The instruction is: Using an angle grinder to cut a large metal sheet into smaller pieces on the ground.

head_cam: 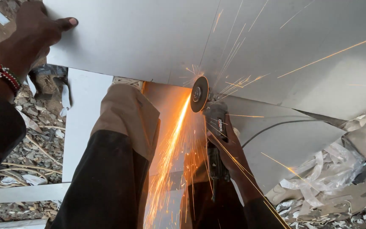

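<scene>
A person looks down at their own two hands cutting sheet metal outdoors. The right hand [229, 148] is wrapped tight around the dark body of an angle grinder [214, 127], fingers closed on it, with its cord [276, 125] trailing off to the right. The grinder's disc [199, 94] stands on edge and bites into the lower edge of a large grey metal sheet [149, 38] that fills the top of the view. Orange sparks [170, 152] pour down and toward the person, between the legs [111, 178], while thinner streaks fly up and right across the sheet. The left hand [34, 29] is at the upper left, well apart from the disc, clamped on the sheet's left edge with the thumb lying on top; a red beaded bracelet [1, 73] circles that wrist. The disc sits just above and in front of the right hand, at the sheet's near edge. Risks, as a judgement: both hands are bare, so hot sparks or the cut edge could burn or slice them; the spark stream lands near the trousers and could scorch the cloth; if the sheet shifts under the one-handed hold, the disc could pinch and kick back. Pale scraps [318, 178] litter the ground at right, gravel and twigs [34, 148] at left
</scene>
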